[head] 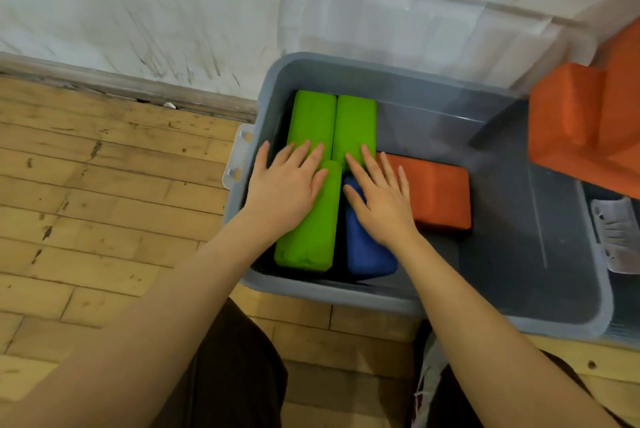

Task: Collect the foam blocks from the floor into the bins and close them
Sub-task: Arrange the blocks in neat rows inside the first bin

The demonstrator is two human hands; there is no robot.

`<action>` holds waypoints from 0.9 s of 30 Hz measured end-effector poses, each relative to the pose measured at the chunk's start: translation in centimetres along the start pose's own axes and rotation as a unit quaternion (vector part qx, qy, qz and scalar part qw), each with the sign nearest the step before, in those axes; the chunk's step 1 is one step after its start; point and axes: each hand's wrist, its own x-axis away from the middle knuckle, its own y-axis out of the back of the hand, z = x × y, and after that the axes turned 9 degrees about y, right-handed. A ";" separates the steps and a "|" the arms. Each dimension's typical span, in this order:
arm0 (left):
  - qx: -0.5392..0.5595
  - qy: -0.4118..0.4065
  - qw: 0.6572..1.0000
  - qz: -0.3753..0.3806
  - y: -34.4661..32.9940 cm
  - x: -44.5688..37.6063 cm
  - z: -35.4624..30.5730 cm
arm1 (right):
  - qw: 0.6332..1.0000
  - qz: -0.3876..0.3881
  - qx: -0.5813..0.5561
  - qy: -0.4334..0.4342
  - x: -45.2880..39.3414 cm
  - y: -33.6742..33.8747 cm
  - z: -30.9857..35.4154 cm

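So the foam blocks are being packed flat into the grey bin (540,289), probably so the lid can shut later. The left hand (289,181) is spread flat, fingers straight, on the near green block (308,237); the right hand (379,195) is laid the same way over the blue block (367,254). Nothing is gripped, just pressed down. An orange block (440,195) is tucked beside them, and two more green blocks (332,119) are lined up behind.
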 end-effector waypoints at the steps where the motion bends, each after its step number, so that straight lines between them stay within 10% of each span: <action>1: 0.017 0.017 0.999 0.026 0.3 -0.1 -0.6 | 1.000 -0.003 -0.020 -0.005 -0.2 -0.1 0.1; 27: 0.005 0.034 0.998 0.052 -4.1 -0.5 -0.5 | 0.981 -0.076 -0.123 -0.126 1.3 1.2 1.9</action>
